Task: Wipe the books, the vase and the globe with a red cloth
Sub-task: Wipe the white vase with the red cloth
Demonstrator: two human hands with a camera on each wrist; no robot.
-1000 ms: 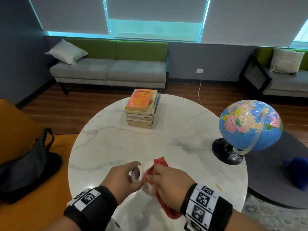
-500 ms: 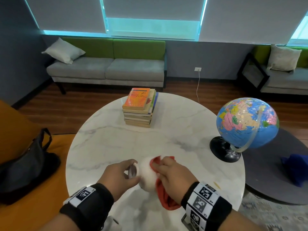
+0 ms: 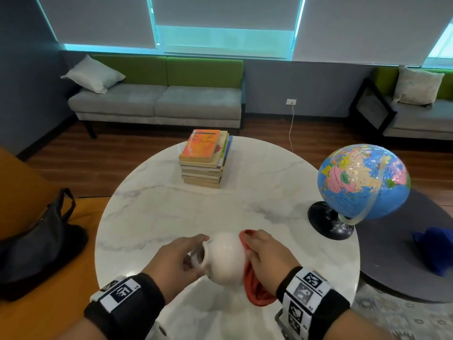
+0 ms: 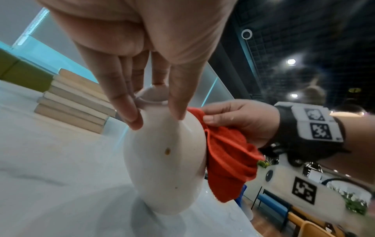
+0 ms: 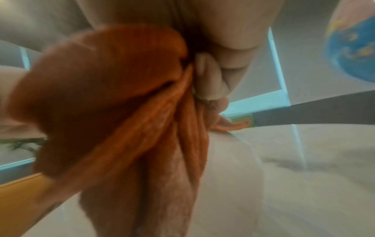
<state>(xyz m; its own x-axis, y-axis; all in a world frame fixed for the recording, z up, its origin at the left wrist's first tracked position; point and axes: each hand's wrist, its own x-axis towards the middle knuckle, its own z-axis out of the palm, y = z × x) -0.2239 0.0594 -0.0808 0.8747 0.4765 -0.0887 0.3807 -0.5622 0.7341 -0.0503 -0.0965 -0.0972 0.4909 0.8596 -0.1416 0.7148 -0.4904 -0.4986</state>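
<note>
A white vase stands tilted on the marble table near its front edge. My left hand grips its neck and rim from above. My right hand holds a bunched red cloth against the vase's right side. A stack of books sits at the table's far side. The blue globe stands on its black base at the right edge.
A black bag lies on the orange seat at my left. A low dark round table with a blue cloth sits to the right. Grey and green sofas line the far wall.
The vase has tipped so more of its white body shows between my hands. My right hand with the cloth has slid from the vase's top to its right side.
</note>
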